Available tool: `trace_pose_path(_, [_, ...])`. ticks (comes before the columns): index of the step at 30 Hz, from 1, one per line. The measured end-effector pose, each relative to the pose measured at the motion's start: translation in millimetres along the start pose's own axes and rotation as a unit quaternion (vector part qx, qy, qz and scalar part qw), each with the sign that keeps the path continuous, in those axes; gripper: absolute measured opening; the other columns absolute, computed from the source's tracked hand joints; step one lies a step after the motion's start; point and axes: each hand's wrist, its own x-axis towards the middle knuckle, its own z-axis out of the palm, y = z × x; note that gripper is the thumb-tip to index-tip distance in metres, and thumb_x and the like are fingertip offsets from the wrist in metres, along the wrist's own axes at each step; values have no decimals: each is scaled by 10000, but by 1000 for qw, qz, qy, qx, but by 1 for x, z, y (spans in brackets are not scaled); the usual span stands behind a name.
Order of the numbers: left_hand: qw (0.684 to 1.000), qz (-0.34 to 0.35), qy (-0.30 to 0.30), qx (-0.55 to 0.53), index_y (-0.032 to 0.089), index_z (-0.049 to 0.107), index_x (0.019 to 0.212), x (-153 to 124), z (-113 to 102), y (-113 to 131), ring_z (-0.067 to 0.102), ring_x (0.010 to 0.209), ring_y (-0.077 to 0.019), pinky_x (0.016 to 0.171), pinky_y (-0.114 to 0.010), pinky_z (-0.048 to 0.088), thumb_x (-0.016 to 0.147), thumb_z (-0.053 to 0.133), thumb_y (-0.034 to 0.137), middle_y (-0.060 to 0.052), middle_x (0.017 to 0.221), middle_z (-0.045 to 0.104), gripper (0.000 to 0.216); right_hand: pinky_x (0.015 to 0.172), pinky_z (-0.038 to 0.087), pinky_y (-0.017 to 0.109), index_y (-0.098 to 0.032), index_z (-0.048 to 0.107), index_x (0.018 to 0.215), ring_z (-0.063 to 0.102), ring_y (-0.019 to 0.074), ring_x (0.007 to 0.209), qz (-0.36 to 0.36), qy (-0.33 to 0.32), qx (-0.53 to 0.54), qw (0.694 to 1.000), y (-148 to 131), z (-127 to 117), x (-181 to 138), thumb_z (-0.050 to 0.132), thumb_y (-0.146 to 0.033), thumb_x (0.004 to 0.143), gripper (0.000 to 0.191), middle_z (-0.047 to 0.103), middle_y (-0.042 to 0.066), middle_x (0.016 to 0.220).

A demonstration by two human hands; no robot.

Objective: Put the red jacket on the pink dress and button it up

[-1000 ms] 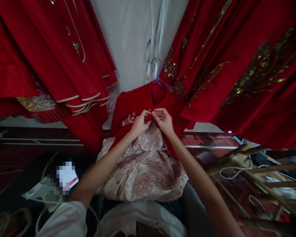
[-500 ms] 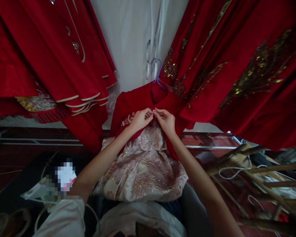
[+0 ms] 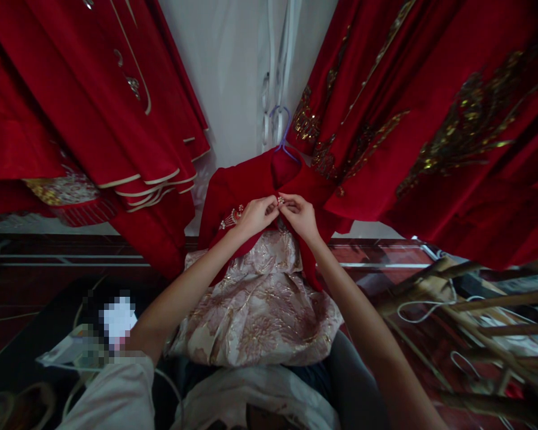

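Note:
A red jacket (image 3: 237, 182) hangs in front of me on a purple hanger (image 3: 289, 128), over a pale pink and gold brocade dress (image 3: 260, 316) that spreads toward my lap. At the jacket's front opening, my left hand (image 3: 257, 215) is closed, with fingertips pinching the edge beside a small pearly button (image 3: 280, 201). From the other side my right hand (image 3: 299, 214) pinches that button between thumb and forefinger. The fingertips of both hands nearly meet there. A beaded ornament (image 3: 231, 217) lies on the jacket left of my hands.
Red garments with pale piping (image 3: 161, 137) hang at the left; red garments with gold sequins (image 3: 457, 131) hang at the right. A wooden rack (image 3: 497, 304) with cables stands at lower right. A dark surface (image 3: 22, 352) at lower left bears a clear plastic bag (image 3: 60, 352).
Both hands stay at the button, with only slight finger movement; the right forefinger sits a little higher. The view has shifted slightly.

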Motion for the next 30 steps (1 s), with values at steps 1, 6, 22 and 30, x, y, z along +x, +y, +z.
trace_pose_path(1, [1000, -1, 9, -3, 186, 554, 865, -1, 3, 0, 595, 701, -130, 671, -232, 460, 859, 495, 199, -12, 782, 623, 61, 832, 555, 310, -190, 642, 1138, 649, 153, 882, -8, -1, -13, 1000, 1, 1, -1, 611, -307, 795, 363, 649, 75, 1074])
trace_pose_path(6, [997, -37, 67, 2, 176, 498, 1066, -14, 22, -7, 595, 821, -145, 745, -271, 486, 819, 547, 188, -64, 993, 594, 252, 870, 518, 372, -172, 394, 1412, 582, 200, 955, -46, 5, -171, 984, 13, -1, -28, 576, -219, 772, 667, 541, 137, 1189])
trace_pose_path(22, [889, -217, -70, -398, 171, 609, 1104, -16, 43, 3, 648, 1038, -178, 877, -322, 526, 943, 336, 565, -126, 1148, 669, 506, 763, 555, 338, -191, 718, 954, 689, 202, 827, 235, -113, 65, 963, -25, -101, -22, 623, -529, 797, 384, 736, 83, 929])
trace_pose_path(30, [851, -221, -168, -446, 188, 646, 1103, -31, 24, 23, 677, 916, -194, 794, -342, 555, 809, 669, 372, -83, 982, 714, 348, 837, 564, 355, -186, 698, 1005, 694, 183, 880, 179, -101, 55, 977, -35, -92, -23, 656, -505, 772, 397, 723, 99, 999])
